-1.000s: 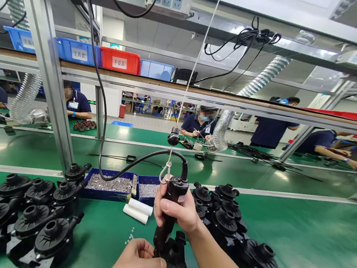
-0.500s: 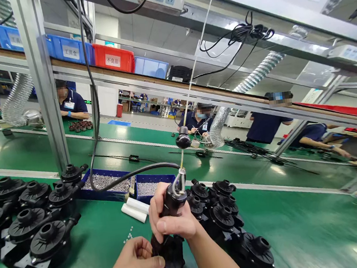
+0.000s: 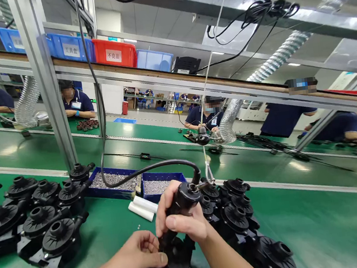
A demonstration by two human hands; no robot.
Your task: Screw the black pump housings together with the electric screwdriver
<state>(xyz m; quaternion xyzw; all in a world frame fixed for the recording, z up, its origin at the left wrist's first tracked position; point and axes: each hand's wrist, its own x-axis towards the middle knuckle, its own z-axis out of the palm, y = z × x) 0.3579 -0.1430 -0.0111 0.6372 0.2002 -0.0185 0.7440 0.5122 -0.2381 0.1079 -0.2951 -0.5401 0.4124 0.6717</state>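
In my right hand (image 3: 193,224) is a black electric screwdriver (image 3: 186,196), gripped upright with its tip down at a black round pump housing (image 3: 179,259). A cord curves from the screwdriver's top, and a hook on a hanging line is attached there. My left hand (image 3: 142,252) is closed at the left side of this housing, with the thumb pressed on its edge and the fingers curled beside the screwdriver's lower end. Whether a screw sits under the tip is hidden by the hands.
Similar black pump housings stand in groups at left (image 3: 60,240) and right (image 3: 237,215). Behind are two blue trays of small metal parts (image 3: 114,181) (image 3: 157,186) and white rolls (image 3: 141,209). A metal post (image 3: 42,80) rises at left. Co-workers sit beyond the bench.
The view has shifted, so the bench appears further left-to-right displaced. The screwdriver's top has tilted toward me, its cord now arching higher. Both hands stay at the same housing.
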